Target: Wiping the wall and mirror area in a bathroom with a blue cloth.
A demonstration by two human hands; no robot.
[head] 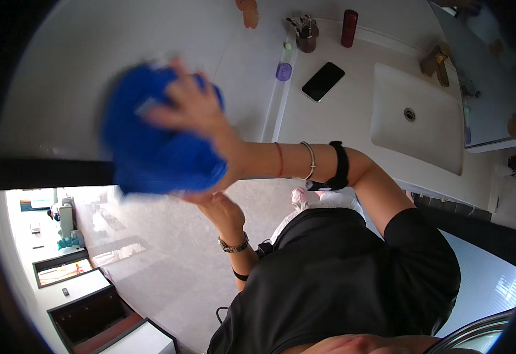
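A bunched blue cloth, blurred, hangs before the pale wall at the left. My right hand lies over its upper side, fingers spread and pressed into the fabric; a red string and a metal bangle circle that wrist. Just below the cloth's lower edge is my left hand, with a metal-banded watch on the wrist. Its fingers run under the cloth and are mostly hidden, so their grip is unclear. What the cloth may cover cannot be seen.
A white countertop holds a smartphone, a dark cup of brushes, a red bottle and a purple-capped tube. Right of them are a sink basin, a brass faucet and a mirror.
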